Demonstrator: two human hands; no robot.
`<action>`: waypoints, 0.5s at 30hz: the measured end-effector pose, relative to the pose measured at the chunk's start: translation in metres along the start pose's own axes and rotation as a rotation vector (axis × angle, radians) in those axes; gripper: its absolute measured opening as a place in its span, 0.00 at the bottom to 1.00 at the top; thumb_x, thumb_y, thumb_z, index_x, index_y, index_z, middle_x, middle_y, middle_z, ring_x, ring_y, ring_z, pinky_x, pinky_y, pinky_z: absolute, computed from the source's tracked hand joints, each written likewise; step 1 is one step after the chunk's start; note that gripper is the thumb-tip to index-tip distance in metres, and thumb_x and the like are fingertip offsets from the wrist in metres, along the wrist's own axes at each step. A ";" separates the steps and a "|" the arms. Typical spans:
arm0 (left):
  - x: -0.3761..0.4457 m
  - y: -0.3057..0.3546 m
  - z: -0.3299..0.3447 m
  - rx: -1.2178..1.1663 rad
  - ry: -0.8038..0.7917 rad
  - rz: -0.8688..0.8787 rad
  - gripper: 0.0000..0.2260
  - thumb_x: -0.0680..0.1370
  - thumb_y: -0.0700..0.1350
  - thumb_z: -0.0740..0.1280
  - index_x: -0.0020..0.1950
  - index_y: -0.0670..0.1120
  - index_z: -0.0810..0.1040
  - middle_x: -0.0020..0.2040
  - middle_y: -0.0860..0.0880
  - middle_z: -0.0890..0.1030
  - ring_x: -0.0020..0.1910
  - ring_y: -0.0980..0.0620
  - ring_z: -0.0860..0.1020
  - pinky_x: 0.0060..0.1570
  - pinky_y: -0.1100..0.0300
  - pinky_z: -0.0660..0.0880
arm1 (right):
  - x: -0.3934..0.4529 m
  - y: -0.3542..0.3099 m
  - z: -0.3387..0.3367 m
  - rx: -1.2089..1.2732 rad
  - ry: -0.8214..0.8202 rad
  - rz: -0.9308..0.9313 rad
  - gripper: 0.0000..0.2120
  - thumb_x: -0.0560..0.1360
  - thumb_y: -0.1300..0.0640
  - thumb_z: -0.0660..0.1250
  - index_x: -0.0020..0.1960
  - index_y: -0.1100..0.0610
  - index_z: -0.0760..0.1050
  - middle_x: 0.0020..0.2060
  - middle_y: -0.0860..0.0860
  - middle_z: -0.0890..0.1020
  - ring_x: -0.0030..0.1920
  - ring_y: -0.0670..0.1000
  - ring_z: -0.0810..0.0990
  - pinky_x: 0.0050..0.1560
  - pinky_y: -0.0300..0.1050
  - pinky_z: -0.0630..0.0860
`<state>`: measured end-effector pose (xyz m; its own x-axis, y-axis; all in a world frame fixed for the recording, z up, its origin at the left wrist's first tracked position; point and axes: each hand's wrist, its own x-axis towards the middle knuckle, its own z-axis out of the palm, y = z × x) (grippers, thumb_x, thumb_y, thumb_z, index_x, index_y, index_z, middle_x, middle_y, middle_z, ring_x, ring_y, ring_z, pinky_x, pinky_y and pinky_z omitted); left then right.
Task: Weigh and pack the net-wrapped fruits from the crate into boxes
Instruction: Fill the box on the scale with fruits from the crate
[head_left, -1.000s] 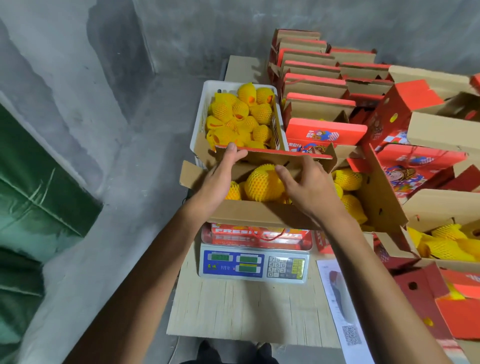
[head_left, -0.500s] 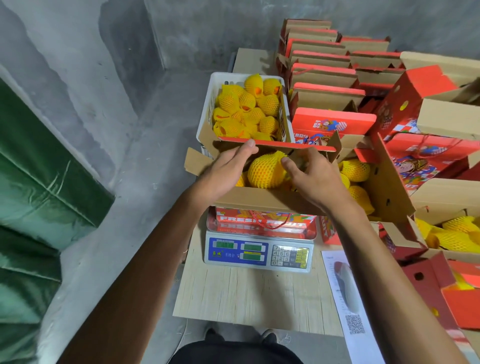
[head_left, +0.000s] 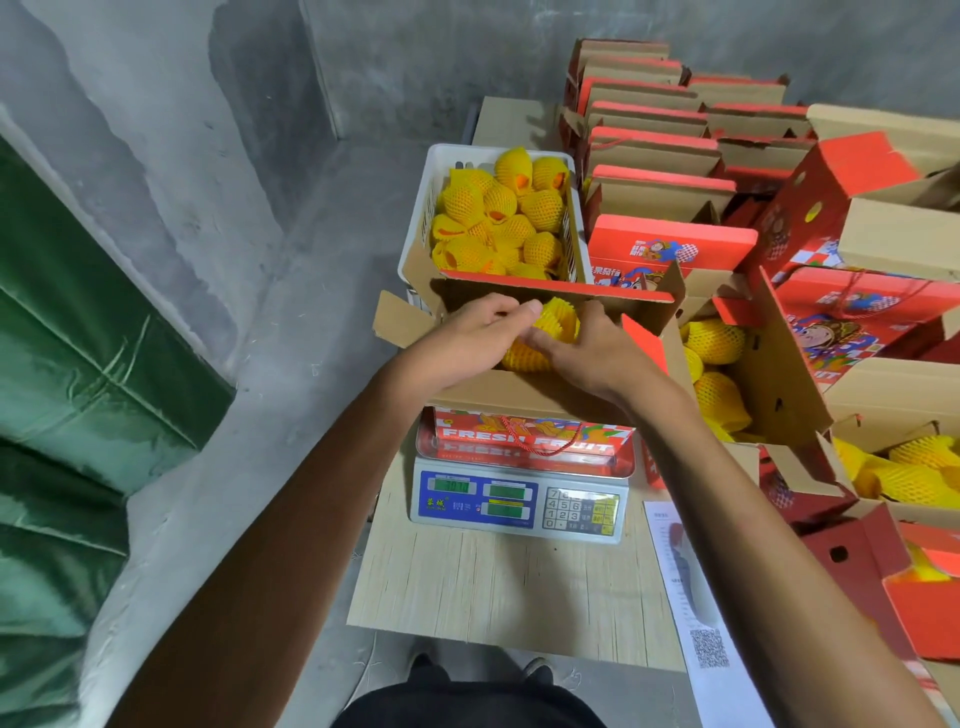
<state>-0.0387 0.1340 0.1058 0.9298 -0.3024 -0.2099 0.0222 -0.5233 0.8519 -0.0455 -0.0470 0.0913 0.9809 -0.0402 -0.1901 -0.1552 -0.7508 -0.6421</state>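
Crate (head_left: 415, 244) of netted fruit is standing behind the open box (head_left: 519, 397) we are filling on the scale (head_left: 519, 501). Our hands are now closing together over the top fruit (head_left: 558, 319), where a second ago they were spread at the box's edges. Left hand (head_left: 475, 332) is pinching its net; right hand (head_left: 597, 353) is pressing beside it, settling it before weighing.
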 end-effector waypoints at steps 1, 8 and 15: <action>0.002 0.005 0.001 0.044 0.000 -0.023 0.29 0.80 0.69 0.56 0.75 0.54 0.71 0.69 0.54 0.75 0.68 0.53 0.72 0.60 0.54 0.68 | 0.003 -0.002 0.002 0.009 -0.051 0.037 0.43 0.75 0.30 0.66 0.77 0.57 0.59 0.69 0.59 0.75 0.66 0.60 0.76 0.59 0.52 0.73; 0.011 0.020 0.011 -0.133 0.057 -0.072 0.29 0.81 0.68 0.54 0.76 0.53 0.69 0.72 0.50 0.73 0.67 0.46 0.74 0.66 0.46 0.74 | 0.008 0.002 0.005 0.135 -0.040 0.069 0.29 0.74 0.37 0.72 0.67 0.51 0.70 0.62 0.53 0.79 0.55 0.52 0.78 0.51 0.46 0.70; 0.015 0.030 0.008 -0.553 0.013 -0.142 0.29 0.85 0.61 0.54 0.83 0.54 0.53 0.74 0.40 0.72 0.71 0.36 0.73 0.67 0.45 0.75 | -0.005 0.001 -0.003 0.179 0.278 0.060 0.38 0.69 0.35 0.74 0.69 0.56 0.68 0.64 0.58 0.77 0.61 0.60 0.77 0.54 0.48 0.72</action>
<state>-0.0268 0.1070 0.1238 0.9078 -0.2481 -0.3382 0.3334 -0.0624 0.9407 -0.0499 -0.0497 0.0940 0.9600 -0.2774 -0.0370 -0.2071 -0.6152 -0.7607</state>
